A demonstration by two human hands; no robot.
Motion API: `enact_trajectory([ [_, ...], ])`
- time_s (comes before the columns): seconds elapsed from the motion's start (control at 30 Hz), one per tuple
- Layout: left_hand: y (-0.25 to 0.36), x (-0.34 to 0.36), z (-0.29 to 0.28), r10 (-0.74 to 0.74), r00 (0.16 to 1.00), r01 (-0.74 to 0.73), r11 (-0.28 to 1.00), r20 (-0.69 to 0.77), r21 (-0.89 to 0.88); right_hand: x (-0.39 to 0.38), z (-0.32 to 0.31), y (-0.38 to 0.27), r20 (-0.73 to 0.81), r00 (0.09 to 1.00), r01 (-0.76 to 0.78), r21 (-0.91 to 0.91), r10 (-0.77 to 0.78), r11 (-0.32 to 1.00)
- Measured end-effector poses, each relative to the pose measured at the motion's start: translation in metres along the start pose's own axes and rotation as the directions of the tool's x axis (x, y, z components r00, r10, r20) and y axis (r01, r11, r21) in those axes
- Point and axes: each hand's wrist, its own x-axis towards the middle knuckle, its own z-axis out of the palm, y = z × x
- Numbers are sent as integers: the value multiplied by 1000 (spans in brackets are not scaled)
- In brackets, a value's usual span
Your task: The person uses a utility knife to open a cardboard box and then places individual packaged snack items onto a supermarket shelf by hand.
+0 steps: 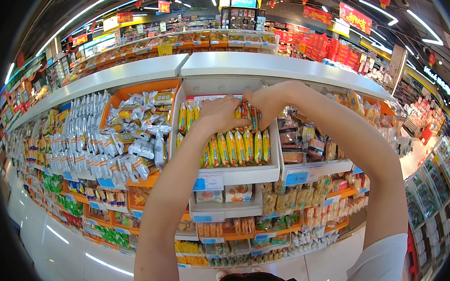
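Note:
Both my hands are inside a white bin (272,170) on the top shelf tier. Slim yellow snack packets (237,149) stand upright there in rows, with red and green marks on them. My left hand (217,112) reaches in from the left, thumb and fingers bent round a few packets in the back row. From the right, my right hand (262,105) curls over the other side of the same small group, its fingertips partly hidden. A sheet with a red edge lies behind the packets, largely covered by my left hand.
An orange bin (115,102) of silver-wrapped snacks adjoins on the left. To the right, a bin (311,169) holds clear packs of brown snacks. A white ledge (281,66) runs behind. Lower tiers hold more packaged snacks; a rack of clear boxes (431,179) stands far right.

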Motion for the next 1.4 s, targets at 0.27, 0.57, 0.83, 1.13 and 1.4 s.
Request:
enact_trajectory([
  [0.27, -9, 0, 1, -3, 1000, 3, 1000, 2, 0, 7, 16, 4, -129, 991, -27, -93, 15, 995],
  [0.57, 100, -103, -42, 280, 872, -414, 859, -401, -302, -123, 38, -32, -828, 559, 22, -38, -43, 999],
  [0.83, 213, -234, 22, 780, 571, -500, 578, 257, -645, -266, 210, -104, -858, 487, 54, -160, -166, 986],
  [1.13, 378, -254, 201, 763, 547, -221, 529, 345, -819, -470, 488, -149, -468, 276, -351, 764, 840, 541],
  [1.4, 554, -164, 278, 711, 491, -229, 663, 503, -713, -576, 585, -188, -2, 117, -465, 884, 993, 57],
])
